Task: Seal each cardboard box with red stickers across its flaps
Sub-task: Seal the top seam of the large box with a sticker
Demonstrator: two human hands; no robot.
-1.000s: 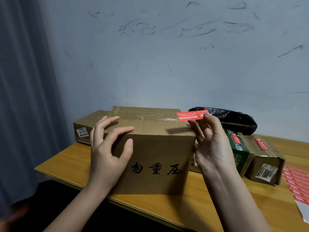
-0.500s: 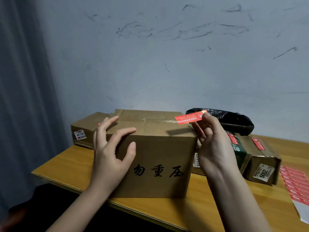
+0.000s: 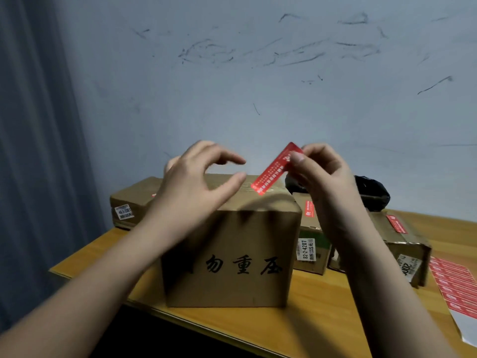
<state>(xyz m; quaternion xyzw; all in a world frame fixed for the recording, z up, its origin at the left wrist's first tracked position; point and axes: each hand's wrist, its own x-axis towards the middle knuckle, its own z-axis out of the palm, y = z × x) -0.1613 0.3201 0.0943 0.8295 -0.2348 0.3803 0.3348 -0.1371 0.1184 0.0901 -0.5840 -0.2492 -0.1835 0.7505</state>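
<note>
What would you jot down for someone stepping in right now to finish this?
Right hand: pinches a red sticker above the front box, not stuck yet.
Left hand: open, fingers spread over the box top, holding nothing.
Done: two boxes to the right already carry red stickers.
Left: press this sticker across the flap seam; more stickers wait on the sheet at the table's right edge.

"勿重压" on front box, "82-2-4207" on white label

One head-worn wide-angle view, looking forward and slightly down from the near edge of the bench, close over a cardboard box, both hands raised mid-frame, scuffed wall filling the upper half
</note>
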